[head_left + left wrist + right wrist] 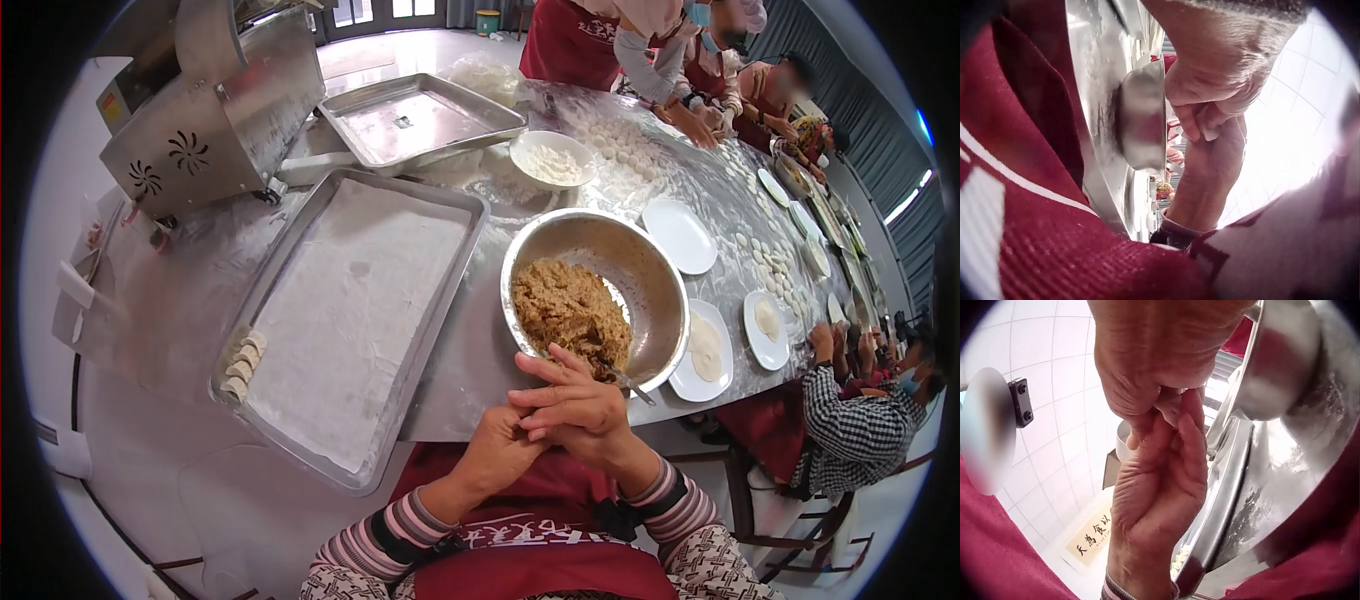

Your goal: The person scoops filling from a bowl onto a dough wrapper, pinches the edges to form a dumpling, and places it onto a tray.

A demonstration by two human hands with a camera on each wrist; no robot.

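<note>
My left hand (498,450) and right hand (585,410) meet in front of my apron, over the table's near edge. Between their thumbs and curled fingers they pinch a dumpling (1169,409), of which only a small pale bit shows in the wrist views; my hands hide it in the head view. Just beyond stands a steel bowl (655,265) with a mound of brown filling (565,305), and a utensil handle (640,392) juts over its near rim. To the left, several finished dumplings (240,368) line the near left corner of a floured tray (472,235).
Right of the bowl, white plates (690,385) hold round dough wrappers (707,345). Behind are a bowl of flour (553,160), another metal tray (425,110) and a steel machine (215,130). Dough pieces (775,265) dot the floured table, and other people work along it.
</note>
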